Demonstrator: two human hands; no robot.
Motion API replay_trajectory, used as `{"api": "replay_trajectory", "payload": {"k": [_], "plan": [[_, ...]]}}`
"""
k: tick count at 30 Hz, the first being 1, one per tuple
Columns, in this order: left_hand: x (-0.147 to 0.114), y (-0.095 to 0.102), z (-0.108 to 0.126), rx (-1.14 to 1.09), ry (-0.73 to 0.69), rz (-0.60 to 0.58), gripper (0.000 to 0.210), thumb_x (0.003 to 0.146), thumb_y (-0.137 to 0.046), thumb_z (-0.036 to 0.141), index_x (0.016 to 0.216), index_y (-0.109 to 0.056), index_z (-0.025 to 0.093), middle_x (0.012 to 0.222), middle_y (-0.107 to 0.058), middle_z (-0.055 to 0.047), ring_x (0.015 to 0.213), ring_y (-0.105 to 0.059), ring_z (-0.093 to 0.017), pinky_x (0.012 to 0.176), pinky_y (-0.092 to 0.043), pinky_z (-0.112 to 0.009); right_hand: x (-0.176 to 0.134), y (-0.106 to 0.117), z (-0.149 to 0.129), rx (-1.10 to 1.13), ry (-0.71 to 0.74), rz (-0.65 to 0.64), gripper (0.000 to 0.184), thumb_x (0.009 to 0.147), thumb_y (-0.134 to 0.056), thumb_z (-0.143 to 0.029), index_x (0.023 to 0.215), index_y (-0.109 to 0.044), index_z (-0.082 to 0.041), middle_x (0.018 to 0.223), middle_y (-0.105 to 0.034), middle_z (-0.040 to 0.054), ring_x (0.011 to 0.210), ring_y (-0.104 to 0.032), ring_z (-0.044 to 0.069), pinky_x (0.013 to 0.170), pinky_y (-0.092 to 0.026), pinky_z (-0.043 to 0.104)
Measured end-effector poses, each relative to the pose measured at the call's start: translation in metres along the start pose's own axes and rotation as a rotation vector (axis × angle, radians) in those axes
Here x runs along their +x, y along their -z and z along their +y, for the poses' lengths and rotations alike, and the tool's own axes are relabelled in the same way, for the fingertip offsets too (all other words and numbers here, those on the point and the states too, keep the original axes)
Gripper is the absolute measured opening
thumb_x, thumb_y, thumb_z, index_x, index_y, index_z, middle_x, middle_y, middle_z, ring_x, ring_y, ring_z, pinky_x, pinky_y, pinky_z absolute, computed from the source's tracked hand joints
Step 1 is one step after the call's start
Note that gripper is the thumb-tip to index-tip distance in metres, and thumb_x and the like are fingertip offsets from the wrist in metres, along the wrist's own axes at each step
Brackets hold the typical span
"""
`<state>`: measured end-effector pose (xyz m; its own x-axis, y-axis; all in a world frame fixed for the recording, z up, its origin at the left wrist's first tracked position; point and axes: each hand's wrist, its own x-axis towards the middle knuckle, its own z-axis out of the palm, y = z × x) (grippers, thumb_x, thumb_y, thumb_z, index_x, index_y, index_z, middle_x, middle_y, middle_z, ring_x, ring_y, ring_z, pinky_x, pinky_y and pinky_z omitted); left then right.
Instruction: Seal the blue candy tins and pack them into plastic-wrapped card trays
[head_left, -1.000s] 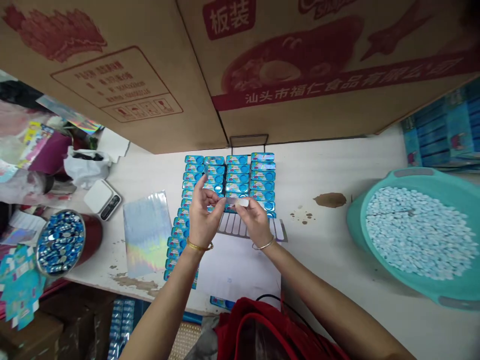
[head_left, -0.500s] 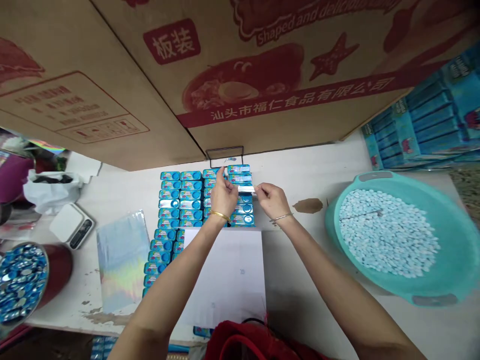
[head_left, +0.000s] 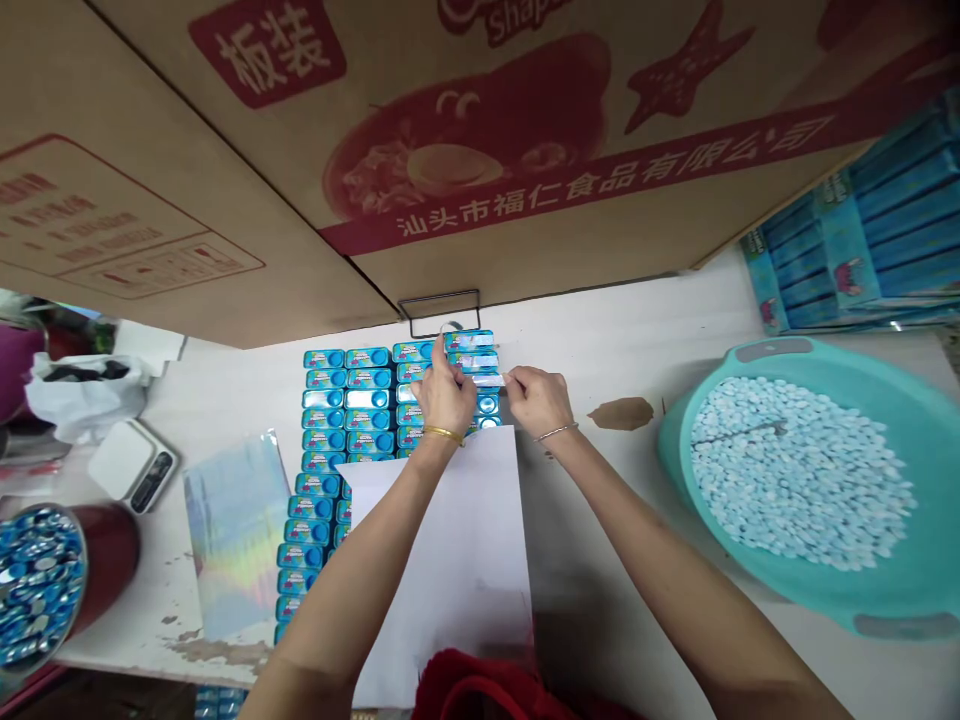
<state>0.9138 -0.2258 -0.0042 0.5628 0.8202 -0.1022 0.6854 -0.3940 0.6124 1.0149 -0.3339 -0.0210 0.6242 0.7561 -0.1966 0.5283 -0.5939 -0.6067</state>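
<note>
While my left hand [head_left: 448, 398] pinches the left end of a thin, silvery-white rectangular strip [head_left: 489, 380], my right hand [head_left: 538, 400] grips its right end, holding it between them at the rightmost column of small blue rectangular tins [head_left: 471, 361].

Over on the white table [head_left: 585, 330], small blue rectangular tins [head_left: 367, 378] lie in columns before tall brown cardboard [head_left: 525, 240]; right of them, a turquoise plastic tub [head_left: 930, 510] holds pale oval tablets [head_left: 802, 480]; left, a square white scale [head_left: 133, 465].
</note>
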Motion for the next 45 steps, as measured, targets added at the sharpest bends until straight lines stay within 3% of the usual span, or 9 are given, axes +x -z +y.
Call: {"api": "replay_trajectory", "payload": {"k": [6,9,14,18,21,26,32,35,45], "plan": [[-0.003,-0.008,-0.007,0.035,-0.008,0.026,0.079,0.074,-0.055,0.013,0.148,-0.026,0.019,0.079,-0.062,-0.004,0.090,-0.059,-0.029,0.086,-0.040,-0.047,0.000,-0.010,0.006,0.105,-0.056,-0.014,0.028,0.091,-0.043,-0.030,0.075,-0.064,-0.021,0.073,-0.067,0.0031,0.071,-0.057,0.018,0.070,-0.033,0.029],[-0.003,-0.006,-0.010,0.085,0.009,0.090,0.085,0.072,-0.061,0.021,0.148,-0.024,0.020,0.102,-0.059,-0.011,0.105,-0.054,-0.034,0.090,-0.039,-0.051,-0.008,-0.023,0.013,0.239,-0.110,0.088,0.028,0.090,-0.046,-0.035,0.104,-0.066,-0.021,0.074,-0.064,0.0010,0.068,-0.056,0.017,0.070,-0.038,0.028],[-0.002,0.000,-0.010,0.140,0.143,0.082,0.098,0.069,-0.069,0.034,0.150,-0.015,0.021,0.123,-0.049,-0.017,0.119,-0.045,-0.041,0.095,-0.037,-0.057,-0.031,-0.048,0.023,0.329,0.132,0.100,0.047,0.097,-0.031,-0.029,0.138,-0.050,-0.019,0.086,-0.058,0.0050,0.077,-0.057,0.018,0.071,-0.043,0.029],[-0.001,0.000,-0.007,0.164,0.224,0.042,0.098,0.069,-0.071,0.031,0.149,-0.016,0.020,0.127,-0.046,-0.017,0.123,-0.043,-0.040,0.099,-0.035,-0.056,-0.038,-0.058,0.034,0.041,0.199,0.020,0.053,0.096,-0.031,-0.018,0.148,-0.036,-0.021,0.087,-0.059,0.0068,0.080,-0.054,0.020,0.071,-0.039,0.031],[-0.003,0.005,-0.006,0.064,0.174,0.101,0.083,0.068,-0.072,0.028,0.142,-0.033,0.020,0.124,-0.045,-0.016,0.121,-0.043,-0.037,0.100,-0.034,-0.055,-0.035,-0.052,0.044,-0.037,0.173,-0.002,0.049,0.095,-0.035,-0.020,0.143,-0.045,-0.020,0.092,-0.060,0.0096,0.084,-0.053,0.022,0.075,-0.038,0.034],[-0.016,0.028,0.001,-0.444,-0.175,0.064,0.015,0.078,-0.067,0.032,0.086,-0.061,0.020,0.099,-0.053,-0.006,0.102,-0.051,-0.021,0.092,-0.043,-0.036,-0.024,-0.025,0.037,0.575,-0.089,0.187,0.056,0.093,-0.037,-0.056,0.123,-0.061,-0.016,0.092,-0.062,0.0087,0.078,-0.054,0.019,0.073,-0.044,0.033],[-0.033,0.033,0.004,-0.803,0.154,-0.094,0.017,0.071,-0.069,0.030,0.065,-0.058,0.018,0.080,-0.053,0.000,0.079,-0.051,-0.013,0.077,-0.043,-0.027,-0.029,-0.004,-0.001,1.027,-0.215,-0.018,0.062,0.080,-0.044,-0.075,0.073,-0.065,-0.017,0.068,-0.061,0.0029,0.061,-0.050,0.013,0.061,-0.042,0.027],[-0.037,0.026,-0.002,-0.816,0.264,-0.107,0.017,0.067,-0.070,0.029,0.063,-0.058,0.018,0.074,-0.052,0.001,0.075,-0.050,-0.012,0.076,-0.042,-0.027,-0.038,-0.005,-0.008,1.051,-0.220,-0.031,0.045,0.072,-0.066,-0.062,0.064,-0.058,-0.019,0.061,-0.056,-0.0017,0.059,-0.047,0.011,0.059,-0.040,0.025],[-0.030,0.007,-0.006,-0.286,0.223,-0.002,0.013,0.069,-0.067,0.020,0.058,-0.059,0.019,0.076,-0.055,-0.001,0.080,-0.052,-0.017,0.081,-0.042,-0.033,-0.042,-0.010,0.001,0.718,-0.162,0.120,0.035,0.081,-0.056,-0.043,0.057,-0.045,-0.020,0.052,-0.033,-0.0067,0.051,-0.031,0.008,0.051,-0.027,0.024]]}}
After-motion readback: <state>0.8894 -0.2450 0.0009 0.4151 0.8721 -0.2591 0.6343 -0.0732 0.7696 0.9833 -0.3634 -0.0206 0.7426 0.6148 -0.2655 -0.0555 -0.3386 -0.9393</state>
